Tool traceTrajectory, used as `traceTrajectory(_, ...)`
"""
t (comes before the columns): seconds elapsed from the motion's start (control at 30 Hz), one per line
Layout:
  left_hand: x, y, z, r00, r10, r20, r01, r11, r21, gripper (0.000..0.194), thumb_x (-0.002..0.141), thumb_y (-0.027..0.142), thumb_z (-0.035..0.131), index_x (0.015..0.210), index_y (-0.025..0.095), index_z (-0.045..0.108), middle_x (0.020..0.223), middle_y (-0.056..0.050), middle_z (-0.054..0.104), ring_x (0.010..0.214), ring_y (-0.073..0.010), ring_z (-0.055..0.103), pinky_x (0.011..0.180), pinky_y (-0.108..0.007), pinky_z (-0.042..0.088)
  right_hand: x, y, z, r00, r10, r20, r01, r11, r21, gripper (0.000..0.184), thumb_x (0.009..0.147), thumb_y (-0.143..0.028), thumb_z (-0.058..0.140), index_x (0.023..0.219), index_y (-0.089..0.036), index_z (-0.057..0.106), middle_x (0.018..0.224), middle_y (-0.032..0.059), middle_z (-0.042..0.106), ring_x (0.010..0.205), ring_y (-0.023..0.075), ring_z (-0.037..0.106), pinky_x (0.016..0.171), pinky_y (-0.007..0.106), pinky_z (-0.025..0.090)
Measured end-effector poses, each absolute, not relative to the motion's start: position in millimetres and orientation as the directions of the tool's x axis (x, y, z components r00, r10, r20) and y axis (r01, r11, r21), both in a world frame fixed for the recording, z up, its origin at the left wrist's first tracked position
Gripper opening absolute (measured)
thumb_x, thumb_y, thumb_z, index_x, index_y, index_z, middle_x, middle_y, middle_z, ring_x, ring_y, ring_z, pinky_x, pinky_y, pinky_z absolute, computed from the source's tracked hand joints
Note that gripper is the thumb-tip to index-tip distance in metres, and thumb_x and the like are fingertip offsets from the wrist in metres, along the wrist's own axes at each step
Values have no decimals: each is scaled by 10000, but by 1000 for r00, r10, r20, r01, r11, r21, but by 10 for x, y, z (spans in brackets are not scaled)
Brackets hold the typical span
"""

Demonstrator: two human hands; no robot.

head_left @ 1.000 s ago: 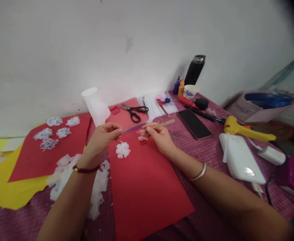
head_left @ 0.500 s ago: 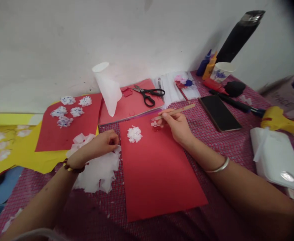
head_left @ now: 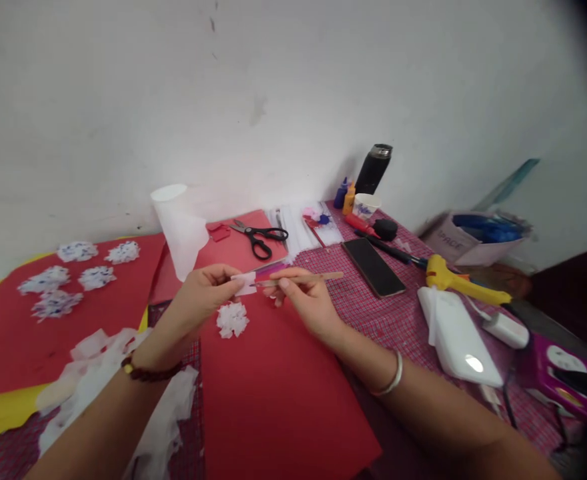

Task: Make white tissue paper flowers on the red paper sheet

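Between the fingers of my left hand (head_left: 208,293) is a small white piece of tissue paper (head_left: 245,284), pinched by its edge. My right hand (head_left: 306,303) grips a flat wooden stick (head_left: 323,276), whose tip comes close to the white piece; whether they touch I cannot tell. Both hands hover over the top of a red sheet (head_left: 273,387). A white crumpled-paper flower (head_left: 232,320) lies on that sheet, just below my left fingers. Loose white tissue pieces (head_left: 91,380) are heaped left of the sheet, partly behind my left forearm.
Scissors (head_left: 259,235) lie on a pink-red pad beside a rolled white sheet (head_left: 176,227). Blue-specked paper flowers (head_left: 56,300) sit on another red sheet at left. To the right are a phone (head_left: 373,268), a yellow glue gun (head_left: 453,280), a white device (head_left: 456,333) and a black flask (head_left: 373,170).
My left hand has come up from the tissue heap with a white piece and met the right hand over the red sheet. The view has shifted right and upward.
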State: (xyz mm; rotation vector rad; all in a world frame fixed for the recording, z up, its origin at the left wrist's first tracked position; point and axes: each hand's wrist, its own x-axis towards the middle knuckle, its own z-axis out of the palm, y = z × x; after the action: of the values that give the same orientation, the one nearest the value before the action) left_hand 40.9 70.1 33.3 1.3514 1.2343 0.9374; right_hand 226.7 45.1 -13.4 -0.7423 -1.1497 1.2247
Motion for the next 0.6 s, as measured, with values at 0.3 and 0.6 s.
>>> traceTrajectory(0.3, 466, 685, 280, 147, 984, -98, 131, 79, 988, 210, 616, 352, 778, 671, 175, 678, 601, 21, 586, 522, -98, 478, 489, -220, 361, 2276, 482, -182, -70, 971, 229, -302, 198, -933, 207, 833, -441, 683, 901, -248, 711, 747, 18, 738, 555, 138, 610, 570, 307, 513)
traceTrajectory(0.6, 473, 691, 212, 128, 987, -92, 121, 77, 990, 239, 649, 361, 783, 703, 154, 676, 614, 15, 595, 545, -92, 495, 514, -203, 371, 2269, 489, -220, -63, 967, 246, -332, 212, -919, 195, 851, -406, 675, 913, -224, 706, 741, 18, 744, 553, 113, 629, 556, 260, 508)
